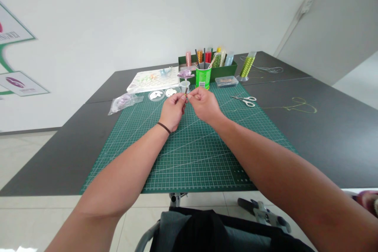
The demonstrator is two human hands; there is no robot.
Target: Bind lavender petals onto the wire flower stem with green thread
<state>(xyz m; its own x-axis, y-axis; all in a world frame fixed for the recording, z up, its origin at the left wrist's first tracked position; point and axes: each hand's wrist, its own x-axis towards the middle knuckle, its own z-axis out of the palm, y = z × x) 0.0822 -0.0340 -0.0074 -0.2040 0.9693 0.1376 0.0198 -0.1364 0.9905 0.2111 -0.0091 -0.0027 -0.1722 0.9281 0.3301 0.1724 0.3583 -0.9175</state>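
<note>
Two pinches: left hand (172, 112) around a small dark stick (186, 90), right hand (206, 105) closed, contents unclear.

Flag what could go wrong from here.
1. The slim dark piece at the fingertips of the left hand is small; it could slip or twist if the pinch loosens.
2. The purple flower sits just beyond the hands; a careless bump might bend its petals.
3. The yellow-green thread lies in loose loops near the scissors; it could tangle or snag.
</note>
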